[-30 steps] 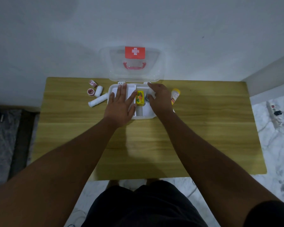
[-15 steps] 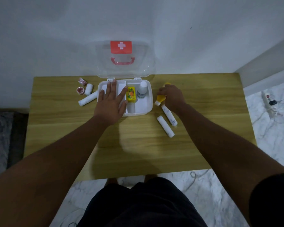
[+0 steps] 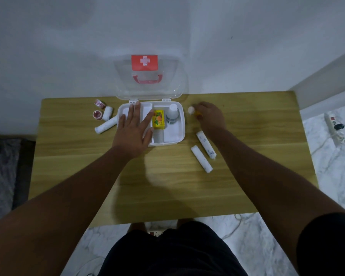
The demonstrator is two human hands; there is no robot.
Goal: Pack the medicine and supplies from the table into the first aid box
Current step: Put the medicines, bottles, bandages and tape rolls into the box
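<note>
At the far left of the wooden table (image 3: 247,176) lie two small pink tape rolls (image 3: 97,114), a short white roll (image 3: 107,113) beside them and a longer white bandage roll (image 3: 106,126) angled toward the first aid box (image 3: 175,134). The left arm reaches forward from the lower left, and the left hand (image 3: 132,132) lies palm down over the box's left compartments, fingers spread flat and straight, gripping nothing. The white box sits at the table's back edge with its clear lid (image 3: 149,76) standing open against the wall. Inside, a yellow packet (image 3: 158,119) stands in the middle compartment just beside the left fingertips, and a white bottle (image 3: 172,116) lies in the right compartment. To the right of the box, the right hand (image 3: 208,117) curls knuckles up around a yellow bottle with a white cap (image 3: 191,110), the cap poking out past the fingers. Nearer, by the right forearm, two white tubes (image 3: 201,158) lie side by side on the table.
</note>
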